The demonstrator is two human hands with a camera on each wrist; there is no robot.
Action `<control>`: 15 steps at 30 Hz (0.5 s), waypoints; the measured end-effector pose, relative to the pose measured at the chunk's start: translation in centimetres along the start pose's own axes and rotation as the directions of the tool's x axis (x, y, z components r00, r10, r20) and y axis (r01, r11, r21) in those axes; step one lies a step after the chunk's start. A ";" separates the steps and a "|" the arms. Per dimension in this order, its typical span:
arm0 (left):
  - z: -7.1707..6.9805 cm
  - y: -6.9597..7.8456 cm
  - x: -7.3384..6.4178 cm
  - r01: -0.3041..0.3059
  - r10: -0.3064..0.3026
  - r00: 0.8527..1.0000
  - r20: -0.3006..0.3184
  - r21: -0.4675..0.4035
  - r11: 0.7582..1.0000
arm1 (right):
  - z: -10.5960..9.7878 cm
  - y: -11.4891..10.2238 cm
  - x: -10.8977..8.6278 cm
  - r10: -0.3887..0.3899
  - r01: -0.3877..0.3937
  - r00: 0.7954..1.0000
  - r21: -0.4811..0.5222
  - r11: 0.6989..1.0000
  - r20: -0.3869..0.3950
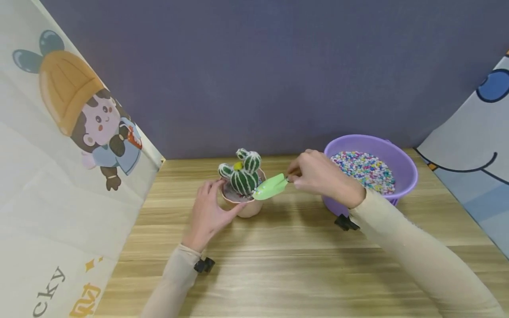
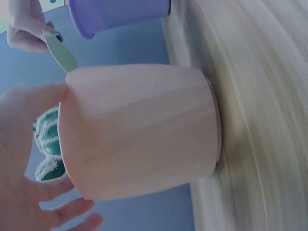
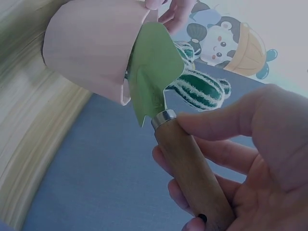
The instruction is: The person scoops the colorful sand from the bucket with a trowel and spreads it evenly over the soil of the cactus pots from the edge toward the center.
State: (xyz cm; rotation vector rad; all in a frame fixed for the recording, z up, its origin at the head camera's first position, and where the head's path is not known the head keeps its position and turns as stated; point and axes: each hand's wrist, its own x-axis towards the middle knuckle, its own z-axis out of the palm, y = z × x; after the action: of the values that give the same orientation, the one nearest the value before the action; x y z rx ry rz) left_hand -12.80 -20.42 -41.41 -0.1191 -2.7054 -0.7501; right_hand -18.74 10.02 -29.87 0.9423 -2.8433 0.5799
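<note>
A pale pink flowerpot [image 1: 250, 210] stands on the wooden table, holding a green-and-white toy cactus [image 1: 244, 182] with a yellow bit on it. My left hand [image 1: 207, 214] grips the pot's rim, thumb on the near side and fingers at the far left. In my right hand [image 1: 320, 174] is a small trowel with a light green blade [image 1: 272, 187]; fingers and thumb wrap its wooden handle [image 3: 190, 168]. The blade tip overlaps the pot's right rim beside the cactus, with a few small beads [image 1: 259, 191] on it. In the left wrist view the pot's wall hides its contents.
A purple bucket [image 1: 407, 176] with many small multicoloured beads [image 1: 363, 170] stands at the right, close behind my right forearm. A dark blue-grey panel [image 1: 254, 79] rises behind the table [image 1: 278, 274]. Printed white panels border the left and right sides.
</note>
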 end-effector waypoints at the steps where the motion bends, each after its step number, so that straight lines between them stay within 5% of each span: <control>1: 0.0 0.1 0.0 -0.003 0.003 1.000 -0.006 0.009 1.000 | 0.0 0.0 0.0 0.001 -0.001 1.000 -0.002 1.000 -0.001; 15: -0.2 -1.0 0.6 -0.023 0.032 0.995 0.094 -0.103 0.994 | -0.3 0.1 0.0 0.020 -0.020 1.000 -0.013 1.000 -0.007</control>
State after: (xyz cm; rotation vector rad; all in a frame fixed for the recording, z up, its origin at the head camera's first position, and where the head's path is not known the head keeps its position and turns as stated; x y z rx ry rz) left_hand -13.48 -21.35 -41.50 -0.2215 -2.7485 -0.8959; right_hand -18.81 10.24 -29.63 0.9092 -2.8505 0.5652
